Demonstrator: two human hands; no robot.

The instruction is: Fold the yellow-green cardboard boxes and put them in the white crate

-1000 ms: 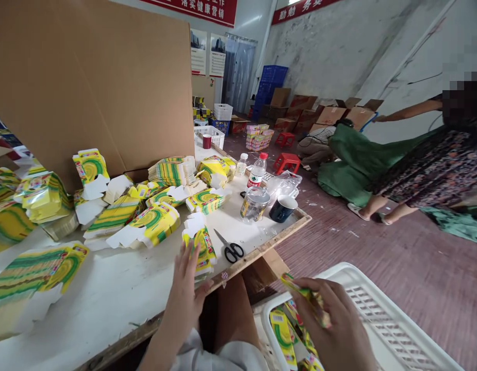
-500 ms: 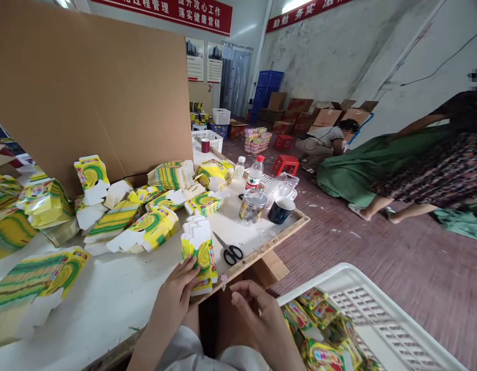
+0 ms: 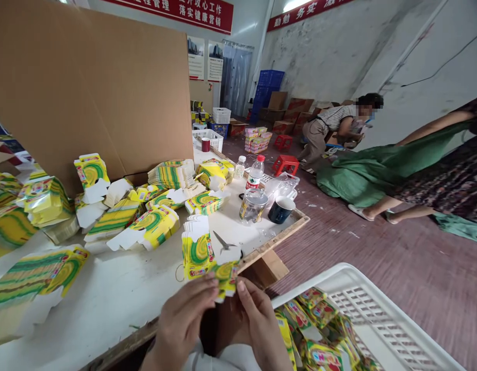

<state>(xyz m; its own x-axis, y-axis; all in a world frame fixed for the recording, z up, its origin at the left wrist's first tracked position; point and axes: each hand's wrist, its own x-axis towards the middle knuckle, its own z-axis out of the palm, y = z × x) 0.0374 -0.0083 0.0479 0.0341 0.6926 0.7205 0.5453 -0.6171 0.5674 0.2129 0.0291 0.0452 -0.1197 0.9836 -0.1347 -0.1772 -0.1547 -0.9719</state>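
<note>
Over the table's front edge I hold a small yellow-and-green printed carton (image 3: 225, 277), with white flaps at its ends. My left hand (image 3: 186, 317) pinches its left side between closed fingers. At its right edge, my right hand (image 3: 257, 317) grips with thumb and curled fingers; the fingertips are partly hidden. Just beyond lies a short stack of flat cartons (image 3: 195, 250) of the same print. Scissors (image 3: 221, 240) lie to the right of that stack, their handles mostly covered by the carton I hold.
Bundles of flat cartons (image 3: 155, 226) cover the table's left and back. A jar (image 3: 252, 206), a bottle (image 3: 255, 175) and a dark mug (image 3: 281, 210) stand at its right corner. A white basket (image 3: 381, 304) with cartons is at my right. Two people work beyond, one holding green cloth (image 3: 362, 170).
A carton has come off the stack into both my hands, which have drawn together. The crouching person in the background has risen to a stoop. The green cloth is pulled farther right.
</note>
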